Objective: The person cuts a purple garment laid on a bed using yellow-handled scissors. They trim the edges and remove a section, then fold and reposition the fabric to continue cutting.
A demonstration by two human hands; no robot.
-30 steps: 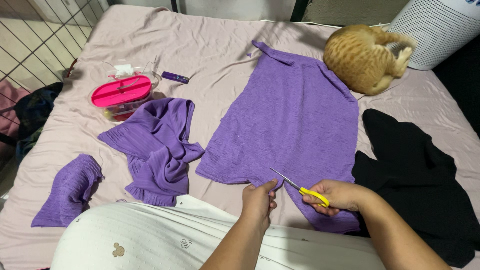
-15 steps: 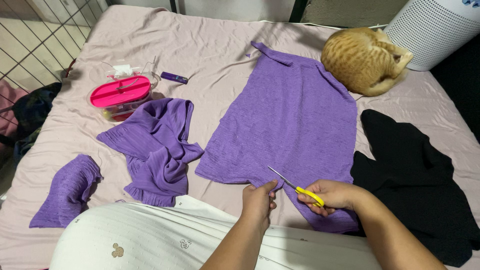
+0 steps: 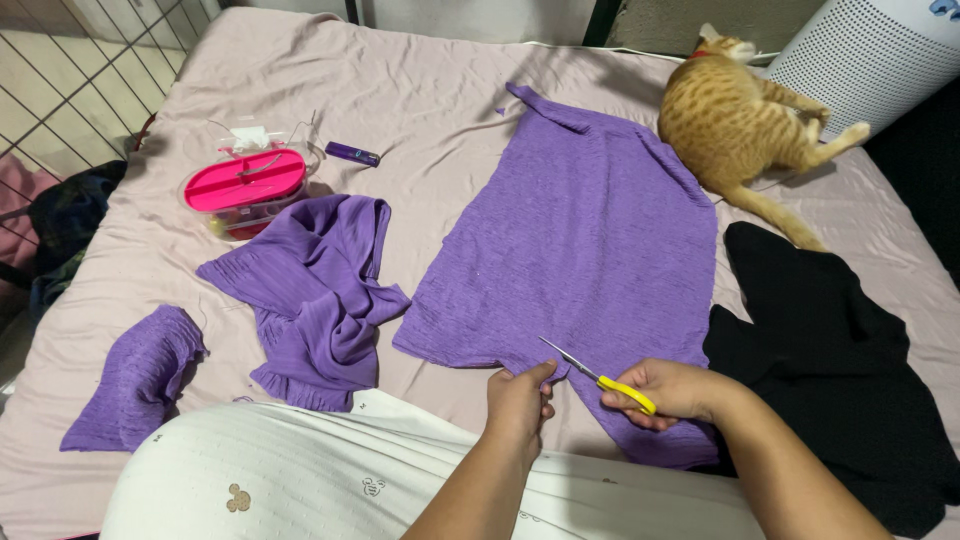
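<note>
A large flat piece of purple knit fabric (image 3: 580,240) lies spread on the bed in front of me. My left hand (image 3: 518,400) pinches its near edge. My right hand (image 3: 672,390) holds yellow-handled scissors (image 3: 600,377), whose thin blades point up and left into the fabric's near edge, right beside my left fingertips. A crumpled purple piece (image 3: 315,285) lies to the left, and a smaller purple scrap (image 3: 135,375) sits at the far left.
A pink-lidded sewing box (image 3: 243,190) and a small purple tube (image 3: 350,154) are at the back left. An orange cat (image 3: 745,120) stretches at the back right beside a white perforated appliance (image 3: 870,60). Black cloth (image 3: 840,350) lies on the right. My white-clothed leg (image 3: 320,475) is nearest.
The cat has uncurled from a ball and stretched out, head up and tail extended. My hands and the scissors stay almost where they were.
</note>
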